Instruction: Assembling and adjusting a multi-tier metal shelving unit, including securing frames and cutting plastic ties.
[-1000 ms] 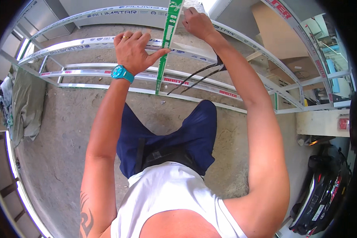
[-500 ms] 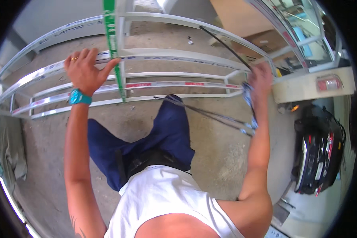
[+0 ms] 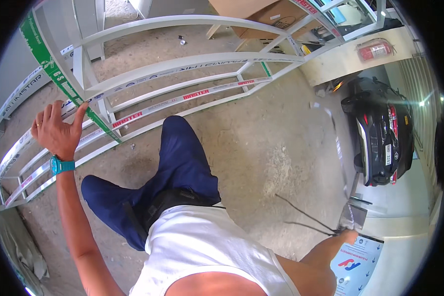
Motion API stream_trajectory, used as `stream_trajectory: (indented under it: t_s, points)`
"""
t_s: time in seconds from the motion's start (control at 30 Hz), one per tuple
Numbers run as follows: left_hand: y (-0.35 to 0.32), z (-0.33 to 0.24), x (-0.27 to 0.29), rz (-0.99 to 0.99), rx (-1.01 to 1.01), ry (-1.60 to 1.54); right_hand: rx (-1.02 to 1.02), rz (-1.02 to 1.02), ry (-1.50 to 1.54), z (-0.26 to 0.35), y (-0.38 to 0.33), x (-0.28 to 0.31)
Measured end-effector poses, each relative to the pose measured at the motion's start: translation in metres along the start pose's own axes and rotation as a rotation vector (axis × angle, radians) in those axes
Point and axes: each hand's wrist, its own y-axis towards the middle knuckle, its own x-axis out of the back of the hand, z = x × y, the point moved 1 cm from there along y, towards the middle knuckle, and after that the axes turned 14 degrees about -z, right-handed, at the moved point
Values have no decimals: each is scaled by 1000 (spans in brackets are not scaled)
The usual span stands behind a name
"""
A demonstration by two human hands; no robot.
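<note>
An aluminium frame (image 3: pixel 177 63) of white bars, with printed film on several of them, lies across the upper left. My left hand (image 3: pixel 59 130), with a teal watch at the wrist, grips its front rail; the fingers curl over the bar and the thumb reaches the upright covered in green film (image 3: pixel 59 74). My right hand (image 3: pixel 349 237) is out at the lower right, closed, with the finger detail small. From it trail thin dark strips (image 3: pixel 306 214) and a long, pale, blurred film strip (image 3: pixel 338 148).
A blue-and-white printed panel (image 3: pixel 355 266) lies by my right hand. A black car (image 3: pixel 385 133) stands at the right. A fire extinguisher (image 3: pixel 375 50) sits on a pale ledge (image 3: pixel 330 69). Cardboard (image 3: pixel 276 19) is behind the frame. Grey cloth (image 3: pixel 22 241) hangs at the lower left.
My right hand has swung from the frame's right end down to the lower right, carrying the strips. My view has turned right, and my left hand stays on the rail.
</note>
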Motion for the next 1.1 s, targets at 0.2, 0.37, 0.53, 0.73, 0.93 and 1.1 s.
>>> stream_trajectory:
  t_s: [0.2, 0.37, 0.53, 0.73, 0.93, 1.1]
  points:
    - [25, 0, 35, -21, -66, 83, 370, -308, -5, -99, -5, -222]
    - [21, -2, 28, -63, -37, 10, 729, -474, -15, -66, 35, -405]
    - [18, 1, 24, -91, -34, 9, 891, -311, -21, 7, 18, -597]
    - [19, -2, 31, -89, -19, 6, 1446, 102, 114, 107, -131, -793]
    - [20, 3, 34, -31, 3, -8, 1864, 540, 266, 149, -312, -900]
    - [28, 3, 48, 30, -6, -91, 1947, 511, 168, 131, -375, -955]
